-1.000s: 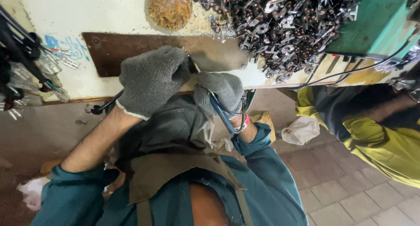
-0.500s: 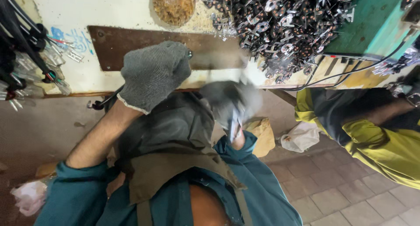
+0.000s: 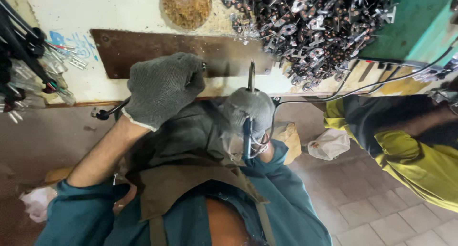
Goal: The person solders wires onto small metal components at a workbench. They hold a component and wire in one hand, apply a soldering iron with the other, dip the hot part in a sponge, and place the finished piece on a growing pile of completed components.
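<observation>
Gloved left hand (image 3: 162, 91) clenching a dark tool, right hand (image 3: 248, 113) gripping blue-handled pliers (image 3: 249, 107) over the rusty brown plate (image 3: 143, 50); metal-parts heap (image 3: 315, 26) far right waiting

L glove (image 3: 163, 89) covers whatever it grips; only a metal tip shows at the knuckles. R glove (image 3: 249, 113) hides the pliers' (image 3: 249, 107) mid part, jaws point up, can't tell if they pinch anything. Plate (image 3: 143, 50) partly behind both gloves. Parts pile (image 3: 315, 26) cut by top edge, pieces too small to tell apart. Co-worker's yellow sleeve (image 3: 410, 155) cut at right edge, hand not seen.
</observation>
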Demonstrator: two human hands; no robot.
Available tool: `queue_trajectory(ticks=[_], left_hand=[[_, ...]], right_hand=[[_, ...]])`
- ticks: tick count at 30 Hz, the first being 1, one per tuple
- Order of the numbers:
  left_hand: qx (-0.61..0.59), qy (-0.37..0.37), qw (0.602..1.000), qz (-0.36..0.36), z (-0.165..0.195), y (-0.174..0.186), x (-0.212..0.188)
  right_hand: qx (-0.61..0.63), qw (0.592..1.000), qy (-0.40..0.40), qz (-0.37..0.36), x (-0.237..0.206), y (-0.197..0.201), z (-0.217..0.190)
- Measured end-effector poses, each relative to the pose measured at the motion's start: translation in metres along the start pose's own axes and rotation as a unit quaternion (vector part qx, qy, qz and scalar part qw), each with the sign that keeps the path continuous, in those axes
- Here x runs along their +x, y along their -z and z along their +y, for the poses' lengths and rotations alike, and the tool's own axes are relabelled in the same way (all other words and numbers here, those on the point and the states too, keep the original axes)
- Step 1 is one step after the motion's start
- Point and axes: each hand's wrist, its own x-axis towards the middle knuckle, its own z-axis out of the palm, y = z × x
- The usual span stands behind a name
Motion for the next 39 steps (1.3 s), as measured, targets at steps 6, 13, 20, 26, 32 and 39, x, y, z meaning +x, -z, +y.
queue_trajectory(ticks=[6, 13, 20, 26, 32, 39], left_hand=[[-0.001, -0.006, 1.0, -0.025, -0.004, -0.002, 0.002], [-0.028, 0.021, 0.998, -0.047, -0.001, 0.009, 0.007], [0.005, 0.021, 0.998, -0.063, 0.0, 0.005, 0.016], [-0.176, 0.133, 0.974, 0.049, 0.001, 0.001, -0.007], [-0.233, 0.042, 0.969, 0.075, 0.006, 0.005, -0.01], [-0.221, 0.11, 0.969, 0.001, 0.004, 0.008, -0.039]], right_hand=[[-0.106, 0.993, 0.027, -0.036, 0.025, -0.022, 0.014], [-0.106, 0.973, 0.175, -0.105, 0.051, -0.011, -0.022], [-0.141, 0.967, 0.113, -0.179, 0.067, -0.01, -0.036], [0.071, 0.993, 0.098, -0.003, 0.05, -0.025, -0.039], [0.067, 0.996, 0.036, 0.044, 0.03, -0.042, -0.048], [0.205, 0.972, -0.033, 0.113, 0.029, -0.043, -0.026]])
